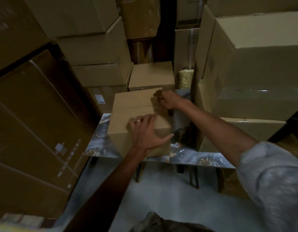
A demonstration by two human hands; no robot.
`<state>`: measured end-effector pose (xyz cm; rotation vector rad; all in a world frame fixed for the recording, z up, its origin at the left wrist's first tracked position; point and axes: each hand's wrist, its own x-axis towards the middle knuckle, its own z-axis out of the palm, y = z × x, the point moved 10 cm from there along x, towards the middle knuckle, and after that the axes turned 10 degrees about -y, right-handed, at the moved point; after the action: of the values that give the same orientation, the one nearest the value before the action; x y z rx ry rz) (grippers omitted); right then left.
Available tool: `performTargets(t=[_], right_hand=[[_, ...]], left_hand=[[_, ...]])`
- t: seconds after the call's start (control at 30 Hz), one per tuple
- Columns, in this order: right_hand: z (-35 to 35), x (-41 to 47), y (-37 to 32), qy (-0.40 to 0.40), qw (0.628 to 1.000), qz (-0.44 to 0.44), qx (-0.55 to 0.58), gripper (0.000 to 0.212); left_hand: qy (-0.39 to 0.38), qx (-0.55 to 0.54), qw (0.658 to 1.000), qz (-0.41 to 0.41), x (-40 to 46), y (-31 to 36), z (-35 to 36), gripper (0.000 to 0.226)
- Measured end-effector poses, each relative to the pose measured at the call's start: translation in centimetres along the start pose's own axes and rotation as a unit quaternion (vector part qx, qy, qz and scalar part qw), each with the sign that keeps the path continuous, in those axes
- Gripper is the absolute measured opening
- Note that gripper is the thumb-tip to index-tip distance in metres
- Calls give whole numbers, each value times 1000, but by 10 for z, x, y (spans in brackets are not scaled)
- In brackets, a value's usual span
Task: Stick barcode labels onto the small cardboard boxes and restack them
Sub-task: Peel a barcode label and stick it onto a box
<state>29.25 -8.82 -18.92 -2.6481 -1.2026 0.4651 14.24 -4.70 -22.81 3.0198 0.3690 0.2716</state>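
Storeroom, dim, cardboard cartons stacked on all sides; a low surface [191,158] w/ a glossy blue-grey printed top stands on dark legs over a pale floor [161,198].

Left hand [146,131]: grip spread, fingers straight and flat on the near right corner of the small cardboard box [133,111], thumb splayed out over the box's front face. Ring on one finger. Bare forearm runs back toward the bottom of view.

Right hand [168,99]: grip curled at the far right corner of the box top, fingertips pressed together on the edge there. Can't tell if anything is pinched between them, too dark and blurred. Pale rolled sleeve [270,173] on that arm.

Box sits on the surface, left-centre, flaps closed, seam running across the top. Another small box [151,76] just behind it. Large carton [36,114] w/ a white label to the left; tall stacked cartons [255,64] to the right.
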Motion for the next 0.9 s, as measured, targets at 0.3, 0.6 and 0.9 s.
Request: performTargets(t=[0.3, 0.6, 0.9], right_hand=[[22, -4, 10, -4, 999, -20, -28, 38], [46, -17, 25, -10, 999, -42, -4, 48], [40, -39, -14, -13, 993, -91, 68, 36]], left_hand=[[26, 0, 998, -59, 10, 13, 6, 82], [44, -67, 991, 109, -35, -64, 6, 74], [3, -134, 988, 82, -53, -120, -8, 78]])
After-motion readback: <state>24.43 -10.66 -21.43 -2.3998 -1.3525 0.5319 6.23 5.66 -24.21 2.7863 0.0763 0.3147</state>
